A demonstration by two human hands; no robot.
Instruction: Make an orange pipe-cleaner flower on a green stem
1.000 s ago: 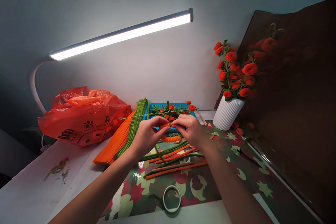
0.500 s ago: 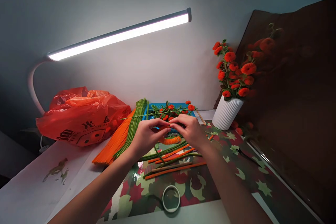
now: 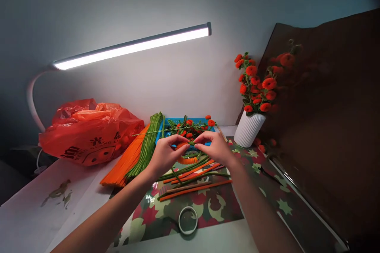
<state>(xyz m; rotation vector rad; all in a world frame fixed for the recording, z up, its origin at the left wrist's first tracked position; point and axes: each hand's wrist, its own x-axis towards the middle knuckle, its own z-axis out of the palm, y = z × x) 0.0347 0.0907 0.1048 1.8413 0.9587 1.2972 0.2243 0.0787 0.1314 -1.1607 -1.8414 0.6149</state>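
Observation:
My left hand [image 3: 168,151] and my right hand [image 3: 215,148] meet over the middle of the table, fingertips close together. Pinched between them is a small orange-and-green chenille piece [image 3: 191,143]; its orange part lies toward the left fingers, its green part toward the right. Fingers cover much of it. Just below hangs or lies a curved, ribbed orange chenille strip [image 3: 187,161]; whether it touches the hands I cannot tell. Loose green and orange chenille stems [image 3: 190,192] lie on the patterned mat beneath.
Behind the hands stands a blue basket [image 3: 172,120] with red-orange chenille flowers [image 3: 190,123]. To the left lie bundles of green stems [image 3: 148,146] and orange stems [image 3: 121,166], and a red plastic bag [image 3: 89,134]. A white vase [image 3: 249,129] stands right; a tape roll [image 3: 188,234] lies in front.
The view has shifted slightly. The fingertips have drawn a little apart, and the green part of the chenille piece now shows between them.

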